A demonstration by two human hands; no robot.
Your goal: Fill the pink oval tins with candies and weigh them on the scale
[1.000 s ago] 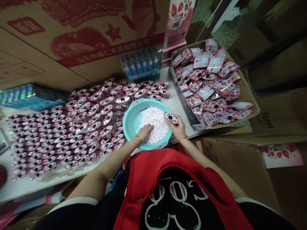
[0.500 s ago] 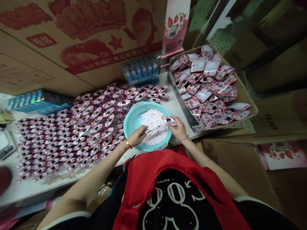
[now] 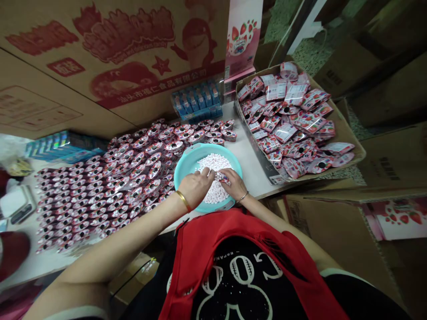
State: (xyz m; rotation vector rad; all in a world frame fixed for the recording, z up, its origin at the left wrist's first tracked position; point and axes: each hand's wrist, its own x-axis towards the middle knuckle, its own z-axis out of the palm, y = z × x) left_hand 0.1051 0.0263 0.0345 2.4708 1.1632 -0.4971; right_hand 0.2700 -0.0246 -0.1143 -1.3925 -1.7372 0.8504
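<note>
A turquoise plastic basin [image 3: 182, 168] holds a heap of small white candies [image 3: 215, 195]. Above the heap my right hand [image 3: 235, 184] grips a small pink candy box [image 3: 223, 177], mostly covered by the fingers. Close beside it, my left hand [image 3: 196, 186] hangs over the basin's left half with its fingers closed together at the box's top. Whatever lies between those left fingertips is hidden. Left of the basin, many upright pink boxes [image 3: 155, 171] with dark round holes in their tops stand in dense rows.
To the right, an open carton [image 3: 358, 153] is piled with more strawberry-printed boxes [image 3: 308, 122]. Blue packs [image 3: 196, 100] stand behind the basin, and others [image 3: 65, 146] lie at the back left. Large printed cartons [image 3: 126, 58] wall off the back of the white table [image 3: 251, 149].
My left hand has risen from the candies and moved right and up. My right hand has brought the box left over the basin, so both hands now meet.
</note>
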